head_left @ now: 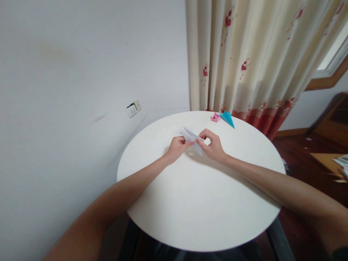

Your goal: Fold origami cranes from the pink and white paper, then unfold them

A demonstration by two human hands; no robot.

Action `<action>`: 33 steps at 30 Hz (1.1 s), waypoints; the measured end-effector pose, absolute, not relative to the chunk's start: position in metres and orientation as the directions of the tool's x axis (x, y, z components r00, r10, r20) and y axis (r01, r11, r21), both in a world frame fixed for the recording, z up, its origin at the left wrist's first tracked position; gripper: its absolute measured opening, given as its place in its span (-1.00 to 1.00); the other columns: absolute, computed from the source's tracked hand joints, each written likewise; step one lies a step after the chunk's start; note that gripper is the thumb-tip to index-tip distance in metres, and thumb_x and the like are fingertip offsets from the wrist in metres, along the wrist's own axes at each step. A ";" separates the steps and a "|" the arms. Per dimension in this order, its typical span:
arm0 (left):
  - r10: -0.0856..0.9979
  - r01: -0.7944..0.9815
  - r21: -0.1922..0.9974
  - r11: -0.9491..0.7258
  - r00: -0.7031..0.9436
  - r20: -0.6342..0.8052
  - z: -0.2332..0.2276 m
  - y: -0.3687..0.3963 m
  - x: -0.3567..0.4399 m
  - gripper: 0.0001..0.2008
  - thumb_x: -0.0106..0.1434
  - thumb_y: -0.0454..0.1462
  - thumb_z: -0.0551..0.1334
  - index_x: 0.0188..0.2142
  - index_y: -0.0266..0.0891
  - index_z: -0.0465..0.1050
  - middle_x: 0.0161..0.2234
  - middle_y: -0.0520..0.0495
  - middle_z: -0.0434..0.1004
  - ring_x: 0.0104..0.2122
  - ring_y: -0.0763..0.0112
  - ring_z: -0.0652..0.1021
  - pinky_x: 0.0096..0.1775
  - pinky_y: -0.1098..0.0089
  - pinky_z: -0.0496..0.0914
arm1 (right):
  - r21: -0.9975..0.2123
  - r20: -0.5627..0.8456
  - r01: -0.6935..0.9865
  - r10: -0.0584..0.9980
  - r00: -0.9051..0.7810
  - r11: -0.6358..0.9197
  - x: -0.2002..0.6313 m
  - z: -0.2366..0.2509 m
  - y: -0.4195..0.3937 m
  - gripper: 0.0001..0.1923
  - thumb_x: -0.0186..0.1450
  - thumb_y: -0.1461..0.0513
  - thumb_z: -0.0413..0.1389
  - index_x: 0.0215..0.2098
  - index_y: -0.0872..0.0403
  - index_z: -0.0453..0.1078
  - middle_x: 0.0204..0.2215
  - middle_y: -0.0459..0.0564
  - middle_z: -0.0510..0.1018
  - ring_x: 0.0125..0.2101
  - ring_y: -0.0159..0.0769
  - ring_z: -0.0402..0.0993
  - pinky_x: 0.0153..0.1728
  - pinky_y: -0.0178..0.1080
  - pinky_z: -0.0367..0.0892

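Note:
A piece of folded white paper [189,134] is held between my two hands, just over the middle of the round table. My left hand [178,146] pinches its left side, thumb on top and fingers behind. On the right, my right hand [212,145] grips the paper's edge between thumb and forefinger. Flaps of the paper stick out above and below the fingers. Its exact folded shape is hard to make out.
The white round table [201,206] stands by a wall with a socket [132,110]. At its far edge lie a small pink folded paper [215,117] and a blue paper plane [227,118]. A flowered curtain [244,54] hangs behind. Cardboard [327,163] is on the right.

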State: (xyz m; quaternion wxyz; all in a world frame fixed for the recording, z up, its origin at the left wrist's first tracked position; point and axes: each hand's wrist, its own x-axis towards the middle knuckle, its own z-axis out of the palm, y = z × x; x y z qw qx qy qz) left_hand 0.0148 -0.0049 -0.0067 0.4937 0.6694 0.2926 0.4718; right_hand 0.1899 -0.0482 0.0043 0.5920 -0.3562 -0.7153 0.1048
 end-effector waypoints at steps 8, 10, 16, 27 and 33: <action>0.847 0.098 0.866 -0.491 0.289 0.447 -0.002 -0.011 0.012 -0.68 0.05 -0.07 0.35 -0.42 -0.32 0.54 -0.50 -0.01 0.48 -0.49 0.43 0.42 -0.45 0.45 0.27 | -0.719 0.610 0.305 0.777 -0.154 0.625 0.196 -0.005 -0.032 -0.71 0.24 0.03 0.13 -0.40 0.10 0.47 -0.45 -0.03 0.53 -0.42 -0.32 0.40 -0.40 -0.28 0.28; 0.840 0.105 0.860 -0.500 0.300 0.452 -0.001 -0.013 0.013 -0.70 0.05 -0.07 0.35 -0.46 -0.31 0.54 -0.52 0.01 0.47 -0.51 0.45 0.40 -0.47 0.45 0.25 | -0.711 0.613 0.296 0.769 -0.182 0.638 0.196 -0.005 -0.034 -0.70 0.25 0.02 0.13 -0.36 0.09 0.50 -0.42 -0.01 0.55 -0.41 -0.31 0.41 -0.40 -0.28 0.28; 0.876 0.125 0.891 -0.435 0.285 0.388 -0.002 -0.009 0.011 -0.65 0.01 -0.03 0.37 -0.49 -0.31 0.56 -0.55 -0.01 0.46 -0.55 0.46 0.39 -0.52 0.44 0.22 | -0.699 0.617 0.313 0.764 -0.192 0.643 0.198 -0.004 -0.033 -0.66 0.25 0.00 0.12 -0.42 0.09 0.50 -0.45 -0.02 0.55 -0.42 -0.30 0.40 -0.42 -0.28 0.25; 0.890 0.044 0.925 -0.378 0.292 0.350 -0.001 0.000 0.005 -0.66 -0.03 -0.03 0.40 -0.48 -0.30 0.57 -0.48 -0.06 0.55 -0.48 0.40 0.46 -0.42 0.42 0.30 | -0.747 0.572 0.306 0.805 -0.158 0.590 0.204 -0.010 -0.024 -0.70 0.20 0.03 0.16 -0.48 0.11 0.47 -0.52 -0.05 0.50 -0.48 -0.34 0.35 -0.44 -0.29 0.24; 0.887 0.050 0.920 -0.388 0.291 0.358 -0.002 0.005 0.000 -0.66 -0.02 -0.04 0.40 -0.46 -0.31 0.57 -0.47 -0.07 0.55 -0.47 0.40 0.46 -0.39 0.41 0.29 | -0.786 0.531 0.289 0.836 -0.138 0.546 0.206 -0.014 -0.020 -0.72 0.16 0.06 0.17 -0.49 0.12 0.46 -0.55 -0.08 0.49 -0.52 -0.36 0.32 -0.47 -0.31 0.22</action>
